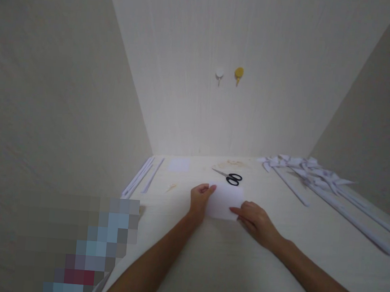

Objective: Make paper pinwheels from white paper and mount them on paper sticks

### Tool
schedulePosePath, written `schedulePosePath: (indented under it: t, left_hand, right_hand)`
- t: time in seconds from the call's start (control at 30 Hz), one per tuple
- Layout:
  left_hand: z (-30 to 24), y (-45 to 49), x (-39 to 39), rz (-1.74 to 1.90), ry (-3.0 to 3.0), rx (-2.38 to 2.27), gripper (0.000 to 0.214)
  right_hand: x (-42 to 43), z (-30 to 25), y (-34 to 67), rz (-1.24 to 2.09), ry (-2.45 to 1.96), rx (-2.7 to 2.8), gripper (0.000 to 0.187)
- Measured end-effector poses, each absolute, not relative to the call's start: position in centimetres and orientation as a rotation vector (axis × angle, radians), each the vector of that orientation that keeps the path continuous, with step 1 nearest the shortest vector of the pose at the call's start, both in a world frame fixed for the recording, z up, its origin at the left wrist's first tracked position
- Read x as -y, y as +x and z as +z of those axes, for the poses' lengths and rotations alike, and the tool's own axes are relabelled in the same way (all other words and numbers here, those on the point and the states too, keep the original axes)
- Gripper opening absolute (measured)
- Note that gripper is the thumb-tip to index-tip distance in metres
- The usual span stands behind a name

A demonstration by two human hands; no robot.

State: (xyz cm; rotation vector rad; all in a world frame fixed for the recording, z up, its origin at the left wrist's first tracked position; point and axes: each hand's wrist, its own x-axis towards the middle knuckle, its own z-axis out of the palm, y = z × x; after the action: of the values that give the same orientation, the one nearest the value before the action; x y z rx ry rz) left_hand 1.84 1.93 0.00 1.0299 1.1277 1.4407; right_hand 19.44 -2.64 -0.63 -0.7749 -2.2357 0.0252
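A small white sheet of paper (225, 200) lies flat on the pale table (226, 261). My left hand (200, 197) rests at its left edge with fingers curled onto the top left corner. My right hand (255, 220) presses on the lower right part of the sheet, index finger stretched along the bottom edge. Black-handled scissors (229, 176) lie just beyond the paper, untouched.
Several white paper pinwheels on long paper sticks (309, 173) lie at the right. Thin paper strips (145, 177) lie along the left edge, with another pale square sheet (179, 164) near them. Two wall hooks, one white (219, 75) and one yellow (239, 74), hang ahead.
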Motion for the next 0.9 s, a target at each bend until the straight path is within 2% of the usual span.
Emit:
schedulePosePath:
  t: [0.17, 0.37, 0.63, 0.9]
  left_hand:
    - [0.4, 2.0, -1.6, 1.379, 1.128, -1.144, 0.028]
    - [0.4, 2.6, -0.8, 1.173, 1.331, -1.125, 0.024]
    - [0.3, 3.3, 0.0, 0.967, 1.580, -1.079, 0.018]
    - [0.3, 2.9, -0.3, 0.900, 1.716, -0.883, 0.023]
  right_hand:
    - [2.7, -0.4, 19.5, -0.127, -0.912, 2.135, 0.022]
    - [2.6, -0.1, 19.1, 0.083, -0.989, 1.933, 0.010]
    - [2.1, -1.1, 18.5, 0.485, -1.136, 1.768, 0.014]
    - [2.1, -0.8, 18.8, 0.492, -1.187, 1.669, 0.016]
